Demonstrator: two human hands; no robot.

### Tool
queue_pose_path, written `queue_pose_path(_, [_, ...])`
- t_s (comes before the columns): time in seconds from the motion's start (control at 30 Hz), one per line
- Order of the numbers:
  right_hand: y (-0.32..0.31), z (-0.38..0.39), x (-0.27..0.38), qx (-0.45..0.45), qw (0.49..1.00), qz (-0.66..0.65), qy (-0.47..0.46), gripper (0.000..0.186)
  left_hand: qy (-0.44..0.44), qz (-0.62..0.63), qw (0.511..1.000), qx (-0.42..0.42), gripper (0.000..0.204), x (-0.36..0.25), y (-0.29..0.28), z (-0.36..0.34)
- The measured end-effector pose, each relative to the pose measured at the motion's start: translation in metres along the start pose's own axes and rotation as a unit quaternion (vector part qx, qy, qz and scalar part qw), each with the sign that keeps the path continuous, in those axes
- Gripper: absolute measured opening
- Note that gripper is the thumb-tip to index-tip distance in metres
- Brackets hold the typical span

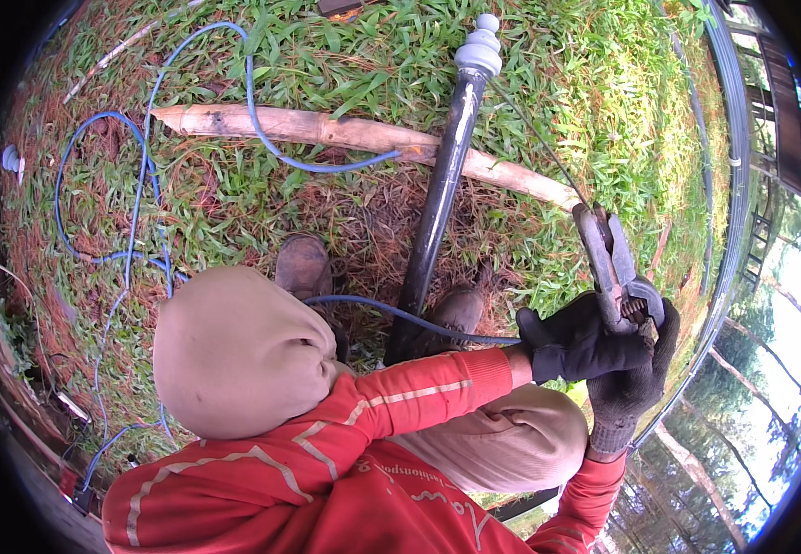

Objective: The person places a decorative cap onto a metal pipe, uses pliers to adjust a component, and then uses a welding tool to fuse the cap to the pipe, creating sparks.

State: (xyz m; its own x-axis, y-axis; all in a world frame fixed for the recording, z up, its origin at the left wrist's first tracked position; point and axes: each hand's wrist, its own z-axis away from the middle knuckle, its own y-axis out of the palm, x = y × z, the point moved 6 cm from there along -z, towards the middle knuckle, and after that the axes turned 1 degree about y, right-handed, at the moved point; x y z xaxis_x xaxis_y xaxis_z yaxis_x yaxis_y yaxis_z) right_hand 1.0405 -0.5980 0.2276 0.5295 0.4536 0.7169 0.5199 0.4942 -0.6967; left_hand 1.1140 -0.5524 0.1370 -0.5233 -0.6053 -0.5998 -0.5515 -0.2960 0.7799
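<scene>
Head view, looking straight down on grass (pixel 604 102) and brown needle litter.

- Left hand (pixel 578 346): dark work glove, red sleeve. Fist closed tight around the lower handles of a pair of pliers (pixel 615 268).
- Right hand (pixel 631 388): grey-and-black glove, just under and behind the left and touching it. It is also wrapped shut on the handles. Both hands share the one tool, with no slack in either grasp.
- The pliers sit at the right of the frame, above the person's knee, nose pointing up and away. The nose looks nearly closed. Whether it actually bites the wire I cannot tell.
- Thin wire (pixel 539 138): runs taut from the pliers' nose up-left toward the grey ribbed cap (pixel 479 46) on top of a black post (pixel 437 203).
- The post stands between two boots (pixel 303 263) and crosses in front of a pale wooden pole (pixel 327 129) that lies on the grass.
- Blue hose (pixel 142 185): loops over the ground at left, and one run passes the post's foot toward the hands.

Judgement: the step in hand looks like gripping or tensioning the wire at its free end. The next move calls for both fists to stay locked and for any pull to run in line with the wire, so the nose does not slip and the post does not lean.
</scene>
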Motion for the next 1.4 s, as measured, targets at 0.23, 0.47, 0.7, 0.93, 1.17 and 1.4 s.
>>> queue_pose_path(0.23, [0.011, -0.001, 0.003, 0.027, 0.975, 0.165, -0.144, 0.055, -0.030, 0.025, 0.999, -0.011, 0.034, 0.011, -0.008, 0.000])
queue_pose_path(0.47, [0.016, -0.003, 0.015, 0.033, 0.942, 0.275, -0.188, 0.056, -0.063, 0.072, 0.994, -0.060, 0.036, 0.009, -0.009, 0.000])
queue_pose_path(0.7, [0.017, -0.004, 0.004, 0.025, 0.953, 0.263, -0.149, 0.057, -0.059, 0.141, 0.987, -0.048, 0.036, 0.025, -0.010, 0.001])
queue_pose_path(0.93, [0.008, -0.005, -0.018, 0.005, 0.991, -0.128, 0.029, 0.055, -0.056, 0.028, 0.998, -0.018, 0.045, 0.020, -0.009, 0.004])
queue_pose_path(1.17, [0.014, -0.001, 0.008, 0.019, 0.953, 0.245, -0.178, 0.060, -0.055, 0.118, 0.990, -0.056, 0.038, 0.018, -0.011, 0.000])
queue_pose_path(1.4, [0.012, -0.004, -0.002, 0.010, 0.964, 0.232, -0.129, 0.051, -0.044, -0.034, 0.998, 0.043, 0.049, 0.013, -0.018, 0.000])
